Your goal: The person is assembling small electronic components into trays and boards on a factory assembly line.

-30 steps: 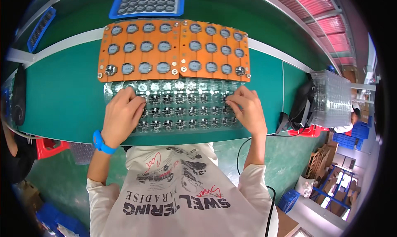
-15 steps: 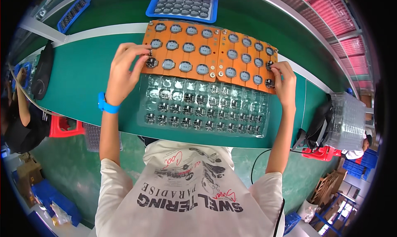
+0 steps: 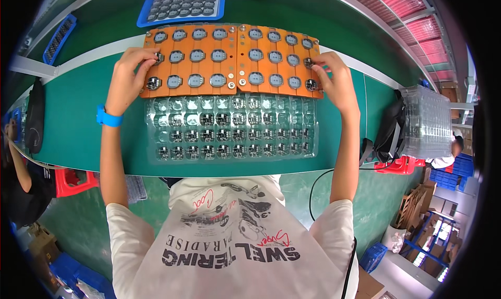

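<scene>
My left hand [image 3: 127, 75] pinches a small black circuit board [image 3: 158, 57] over the leftmost middle-row slot of the left orange fixture plate [image 3: 187, 69]. At the far right, my right hand [image 3: 336, 79] has thumb and fingertips closed on another small circuit board [image 3: 308, 62], in the middle row of the right orange fixture plate [image 3: 266, 64]. Its fingers partly cover that board. Grey oval parts fill most slots of both plates. Similar boards rest in the bottom-left slot [image 3: 153, 83] and bottom-right slot [image 3: 311, 85].
A clear blister tray [image 3: 167, 127] with several circuit boards lies nearer to me on the green table [image 3: 78, 116]. Behind the plates is a blue tray [image 3: 222, 9] of grey parts. Stacked clear trays [image 3: 430, 127] and a black bag [image 3: 389, 129] are at the right.
My left hand has brought its circuit board from beside the plate's edge onto the middle-row slot. My right hand stays at its middle-row slot. The whole view has shifted.
</scene>
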### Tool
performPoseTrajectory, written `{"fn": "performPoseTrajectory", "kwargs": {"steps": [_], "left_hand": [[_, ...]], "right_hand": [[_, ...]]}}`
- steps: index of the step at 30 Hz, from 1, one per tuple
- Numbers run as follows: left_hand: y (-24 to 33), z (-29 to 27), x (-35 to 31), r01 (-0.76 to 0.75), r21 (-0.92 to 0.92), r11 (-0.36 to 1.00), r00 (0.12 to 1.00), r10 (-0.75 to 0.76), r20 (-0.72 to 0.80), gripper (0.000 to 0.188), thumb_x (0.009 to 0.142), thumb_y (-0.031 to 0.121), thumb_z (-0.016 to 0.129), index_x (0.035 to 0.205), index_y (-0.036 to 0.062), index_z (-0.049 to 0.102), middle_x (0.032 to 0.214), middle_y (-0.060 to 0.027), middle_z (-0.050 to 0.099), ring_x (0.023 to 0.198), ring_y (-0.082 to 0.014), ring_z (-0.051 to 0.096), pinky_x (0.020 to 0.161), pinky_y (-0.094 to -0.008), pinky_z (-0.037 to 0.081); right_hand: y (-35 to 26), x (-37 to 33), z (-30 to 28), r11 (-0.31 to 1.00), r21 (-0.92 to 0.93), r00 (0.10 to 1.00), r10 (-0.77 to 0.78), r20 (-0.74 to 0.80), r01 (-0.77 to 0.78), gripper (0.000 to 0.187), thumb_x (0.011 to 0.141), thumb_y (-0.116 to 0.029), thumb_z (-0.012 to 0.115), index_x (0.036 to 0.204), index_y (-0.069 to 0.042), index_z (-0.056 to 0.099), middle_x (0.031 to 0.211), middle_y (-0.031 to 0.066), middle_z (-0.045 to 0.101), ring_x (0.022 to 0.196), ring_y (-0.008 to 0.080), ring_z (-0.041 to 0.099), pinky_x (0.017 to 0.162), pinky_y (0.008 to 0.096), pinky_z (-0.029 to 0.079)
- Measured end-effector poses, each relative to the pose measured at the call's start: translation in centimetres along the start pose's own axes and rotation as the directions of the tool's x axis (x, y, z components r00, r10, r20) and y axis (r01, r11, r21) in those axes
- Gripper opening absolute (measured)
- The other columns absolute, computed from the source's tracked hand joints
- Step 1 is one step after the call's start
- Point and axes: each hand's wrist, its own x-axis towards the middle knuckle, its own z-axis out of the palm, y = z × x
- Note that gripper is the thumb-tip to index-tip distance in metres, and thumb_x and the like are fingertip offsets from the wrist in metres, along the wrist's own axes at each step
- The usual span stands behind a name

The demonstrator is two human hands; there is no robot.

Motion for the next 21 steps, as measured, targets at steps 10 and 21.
{"fn": "performPoseTrajectory", "kwargs": {"steps": [10, 21], "left_hand": [[0.7, 0.4, 0.7, -0.038, 0.139, 0.99, 0.999, 0.034, 0.027, 0.009, 0.084, -0.004, 0.062, 0.093, -0.0045, 0.064, 0.105, -0.0146, 0.068, 0.1, -0.0324, 0.062, 0.084, -0.0395, 0.051], [0.9, -1.5, 0.5, 0.076, 0.044, 0.996, 0.982, -0.083, 0.171, 0.009, 0.089, 0.001, 0.06, 0.098, -0.0016, 0.059, 0.104, -0.0117, 0.059, 0.094, -0.0266, 0.06, 0.08, -0.0333, 0.048]], "right_hand": [[-8.4, -6.4, 1.6, 0.998, 0.027, 0.931, -0.059, 0.361, 0.052, 0.009, 0.083, -0.006, 0.066, 0.091, 0.0, 0.066, 0.083, 0.0136, 0.066, 0.075, 0.0295, 0.064, 0.067, 0.0361, 0.051], [-2.6, 1.3, -1.4, 0.989, -0.115, 0.989, -0.103, -0.108, 0.091, 0.005, 0.084, -0.003, 0.063, 0.087, 0.0, 0.065, 0.082, 0.0134, 0.064, 0.075, 0.0327, 0.063, 0.068, 0.0366, 0.051]]}}
